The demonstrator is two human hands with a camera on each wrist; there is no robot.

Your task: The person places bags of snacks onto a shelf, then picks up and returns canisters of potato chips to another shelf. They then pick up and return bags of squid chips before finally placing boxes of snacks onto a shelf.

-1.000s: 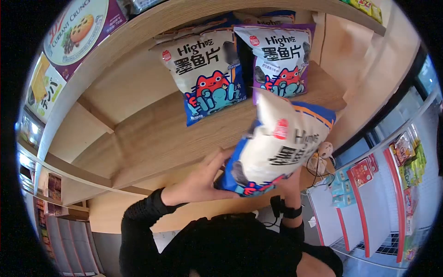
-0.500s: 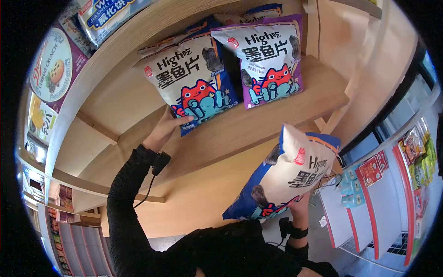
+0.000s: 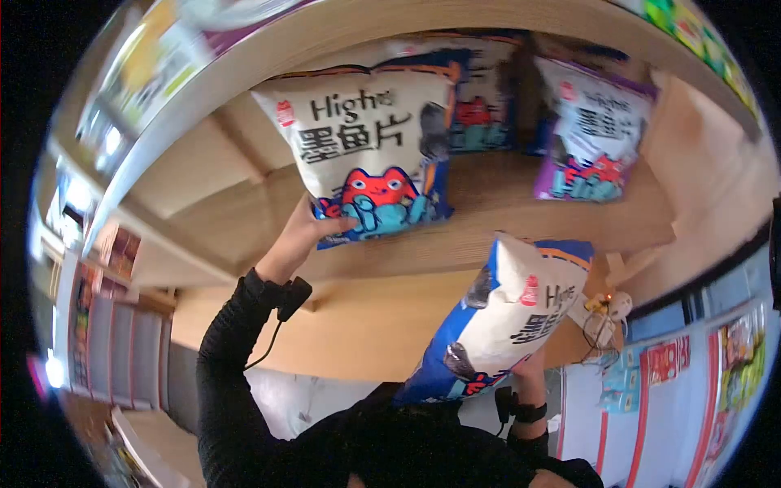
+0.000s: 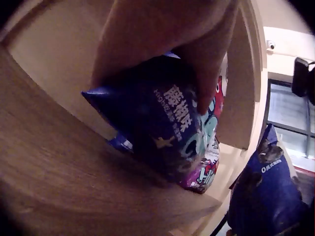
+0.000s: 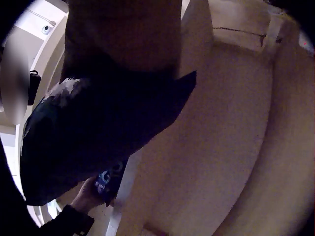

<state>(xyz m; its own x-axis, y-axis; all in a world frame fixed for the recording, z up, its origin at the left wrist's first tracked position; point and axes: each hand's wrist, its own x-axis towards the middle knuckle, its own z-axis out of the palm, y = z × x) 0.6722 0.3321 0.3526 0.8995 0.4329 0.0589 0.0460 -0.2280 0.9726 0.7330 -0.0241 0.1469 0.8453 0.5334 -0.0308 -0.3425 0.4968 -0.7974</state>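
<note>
In the head view the left hand [image 3: 294,237] grips the lower left corner of a white and blue chip bag [image 3: 366,154], thumb on its front. That bag stands near the shelf's front edge. The left wrist view shows the fingers round the blue bottom of the bag [image 4: 152,113]. Low in front of the shelf, the right hand [image 3: 530,366] holds a second white and blue bag [image 3: 496,325] by its lower part, tilted; its fingers are mostly hidden behind it. A purple-edged bag [image 3: 598,134] stands upright further right on the shelf.
Another blue and white bag [image 3: 486,98] stands behind on the wooden shelf [image 3: 496,191]. An upper board [image 3: 390,28] curves overhead. Cables and a plug [image 3: 602,317] lie at the lower right, near racks of packets [image 3: 663,362].
The left hand left the held bag and took the shelf bag's corner. That bag now stands apart from the purple-edged one, further forward and left. The right hand still holds its bag.
</note>
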